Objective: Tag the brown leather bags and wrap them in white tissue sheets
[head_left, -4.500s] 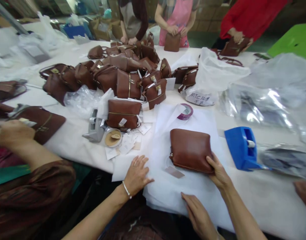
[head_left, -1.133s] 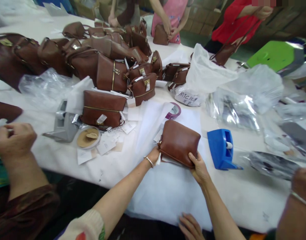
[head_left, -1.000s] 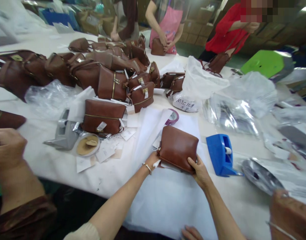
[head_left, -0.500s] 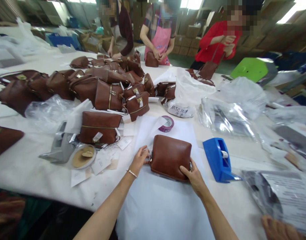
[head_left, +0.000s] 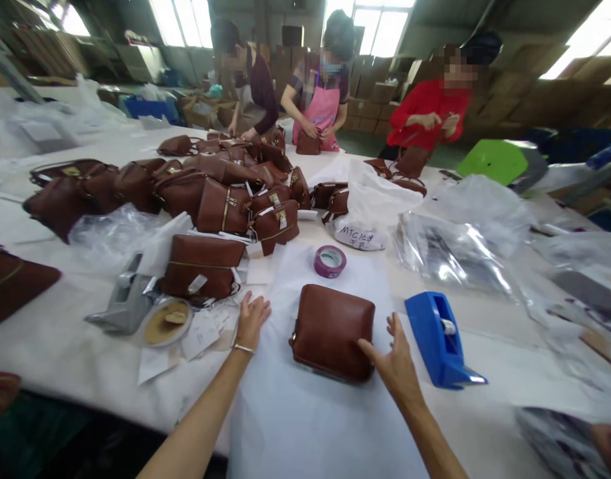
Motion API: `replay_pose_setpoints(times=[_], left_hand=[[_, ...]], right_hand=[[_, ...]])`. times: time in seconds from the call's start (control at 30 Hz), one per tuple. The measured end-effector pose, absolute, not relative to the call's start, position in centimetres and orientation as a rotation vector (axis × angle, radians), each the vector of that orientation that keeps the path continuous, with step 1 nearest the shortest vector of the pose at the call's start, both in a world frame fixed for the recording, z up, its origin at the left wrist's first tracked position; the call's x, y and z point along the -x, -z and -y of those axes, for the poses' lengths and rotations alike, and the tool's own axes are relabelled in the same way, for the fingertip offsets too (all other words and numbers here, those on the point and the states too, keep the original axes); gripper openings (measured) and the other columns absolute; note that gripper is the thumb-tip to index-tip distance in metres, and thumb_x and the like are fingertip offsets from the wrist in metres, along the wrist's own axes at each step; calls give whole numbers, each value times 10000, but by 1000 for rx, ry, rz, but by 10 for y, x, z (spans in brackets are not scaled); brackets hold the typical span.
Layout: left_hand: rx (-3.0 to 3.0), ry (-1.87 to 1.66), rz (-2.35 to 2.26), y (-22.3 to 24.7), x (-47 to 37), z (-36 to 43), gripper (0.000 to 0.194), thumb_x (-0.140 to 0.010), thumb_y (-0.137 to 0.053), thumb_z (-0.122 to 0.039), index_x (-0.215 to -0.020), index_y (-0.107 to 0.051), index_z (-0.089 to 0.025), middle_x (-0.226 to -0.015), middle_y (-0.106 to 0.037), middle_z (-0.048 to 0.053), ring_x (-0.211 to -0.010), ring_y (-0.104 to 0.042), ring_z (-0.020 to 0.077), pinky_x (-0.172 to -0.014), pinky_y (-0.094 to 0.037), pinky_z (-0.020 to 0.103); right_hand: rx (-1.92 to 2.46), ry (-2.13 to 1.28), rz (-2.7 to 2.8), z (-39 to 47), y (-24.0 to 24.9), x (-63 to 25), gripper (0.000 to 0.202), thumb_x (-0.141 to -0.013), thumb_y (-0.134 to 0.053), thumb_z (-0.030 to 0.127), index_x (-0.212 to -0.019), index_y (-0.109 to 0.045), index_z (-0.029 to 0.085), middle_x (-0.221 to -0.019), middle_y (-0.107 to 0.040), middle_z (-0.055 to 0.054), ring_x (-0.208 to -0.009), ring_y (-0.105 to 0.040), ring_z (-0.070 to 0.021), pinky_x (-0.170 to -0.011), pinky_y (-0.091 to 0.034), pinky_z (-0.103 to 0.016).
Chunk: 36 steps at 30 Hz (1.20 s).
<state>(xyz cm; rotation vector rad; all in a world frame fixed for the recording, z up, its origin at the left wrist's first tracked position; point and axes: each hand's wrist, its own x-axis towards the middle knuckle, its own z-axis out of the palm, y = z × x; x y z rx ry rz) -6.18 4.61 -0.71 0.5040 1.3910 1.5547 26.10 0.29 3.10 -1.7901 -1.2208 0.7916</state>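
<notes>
The smooth, boxy leather bag lies on thin white paper between both hands' fingers. The right hand is spread wide, thumb over the bag's right side. The left hand, loosely open and empty near the card tags, has left the bag's side; beyond its fingers, the round tape is now uncovered.

A thin, silvery-white bracelet circled the wrist of the left hand, its finer detail too small to make out. The left forearm and right forearm were bare, slim at the wrist and broader lower down. The right hand was bare too, its fingers slender.
</notes>
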Motion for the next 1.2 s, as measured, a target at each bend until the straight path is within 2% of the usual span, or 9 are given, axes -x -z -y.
replay_pose_setpoints(times=[0.1, 0.17, 0.3, 0.43, 0.6, 0.73, 1.03, 1.1, 1.2], left_hand=[[-659, -1500, -1467, 5, 60, -46, 426, -817, -637, -442, -1146, -480, -221, -1089, -590, 91, -1018, -646, 206, -903, -532, 395], [-756, -1431, -1514, 5, 54, -43, 393, -794, -672, -419, -1079, -529, -190, -1142, -586, 104, -1117, -596, 225, -980, -481, 408], [-1025, -1261, -1508, 8, 46, -33, 457, -778, -706, -422, -1141, -556, -188, -1397, -460, 115, -1312, -448, 240, -1112, -343, 385], [-1462, -1028, -1327, 6, 40, -26, 634, -855, -582, -544, -1331, -440, -151, -1353, -538, 164, -1300, -475, 281, -1146, -254, 482], [-1598, -852, -1421, 3, 31, -19, 612, -842, -618, -490, -1347, -440, -194, -1245, -645, 103, -1267, -518, 280, -1169, -31, 558], [-1585, -840, -1477, 2, 26, -13, 628, -820, -646, -456, -1344, -432, -184, -1226, -656, 111, -1308, -478, 289, -1163, -47, 564], [-1652, -799, -1604, -1, 27, 0, 651, -801, -662, -416, -1348, -396, -186, -1304, -594, 127, -1243, -537, 281, -1159, -142, 584], [-1705, -798, -1682, -3, 29, 0, 720, -787, -671, -407, -1391, -349, -184, -1372, -531, 154, -1286, -491, 304, -1138, -216, 593], [-1873, -773, -1799, -18, 26, -3, 789, -768, -678, -337, -1440, -297, -177, -1454, -438, 173, -1372, -375, 333, -1119, -281, 584]], right_hand=[[1732, -591, 1380, -22, -47, -254, 966, -690, -724, 560, -1483, -303, 204, -1501, -380, -148, -1389, -325, -345, -1156, -222, -521], [1722, -553, 1503, -37, -50, -243, 867, -764, -628, 598, -1463, -337, 177, -1501, -378, -152, -1392, -315, -342, -1156, -203, -536], [1714, -372, 1825, -58, -37, -225, 803, -817, -552, 626, -1452, -350, 177, -1508, -369, -137, -1424, -219, -345, -1134, -208, -580], [1742, -295, 1918, -58, -28, -220, 776, -852, -508, 628, -1463, -328, 185, -1515, -350, -136, -1423, -207, -341, -1117, -253, -574], [1727, -304, 1936, -51, -32, -220, 788, -851, -507, 629, -1474, -296, 194, -1503, -359, -135, -1410, -224, -342, -1112, -262, -588], [1702, -308, 1946, -49, -30, -219, 798, -851, -520, 618, -1471, -296, 168, -1492, -373, -144, -1410, -221, -333, -1123, -264, -563], [1693, -163, 1989, -46, -45, -210, 825, -861, -512, 614, -1494, -239, 161, -1482, -399, -165, -1406, -264, -344, -1105, -276, -586], [1647, -60, 2034, -44, -45, -202, 800, -882, -508, 575, -1504, -215, 168, -1498, -385, -153, -1429, -223, -336, -1125, -226, -596], [1572, 40, 2140, -40, -36, -189, 658, -931, -475, 467, -1489, -280, 179, -1519, -365, -124, -1449, -183, -317, -1148, -174, -587]])
